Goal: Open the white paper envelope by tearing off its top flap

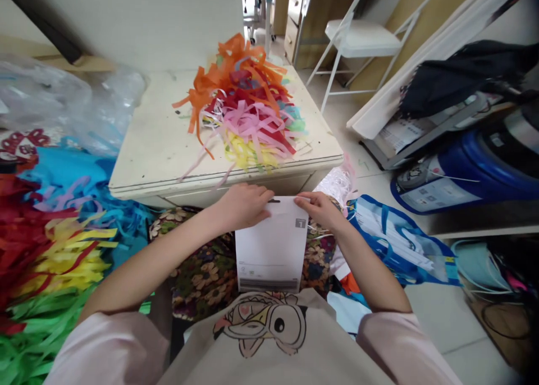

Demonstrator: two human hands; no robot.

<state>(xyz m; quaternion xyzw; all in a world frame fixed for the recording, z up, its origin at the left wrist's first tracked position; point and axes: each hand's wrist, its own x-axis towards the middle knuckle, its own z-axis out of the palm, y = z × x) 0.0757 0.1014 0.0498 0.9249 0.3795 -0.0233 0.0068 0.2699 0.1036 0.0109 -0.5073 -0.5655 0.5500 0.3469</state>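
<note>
A flat white package (272, 253) with a hang slot at its top edge and small print near the bottom stands in my lap, against the cartoon-printed shirt (269, 331). My left hand (246, 205) is closed on its top left edge, with the fingers curled over the rim. At the top right corner my right hand (320, 209) pinches the package between thumb and fingers. What is inside the package is hidden. Beyond both hands, a pile of crepe-paper strips (255, 115) in orange, red, pink and yellow lies on the cream cabinet top (147, 143).
Blue (71, 169), yellow (71, 250) and green streamers (46, 323) heap at my left, below clear plastic bags (54, 99). To the right are a blue mesh bag (391, 239), a blue drum (475, 160) and a white folding chair (364, 40). Floral fabric (202, 284) covers my lap.
</note>
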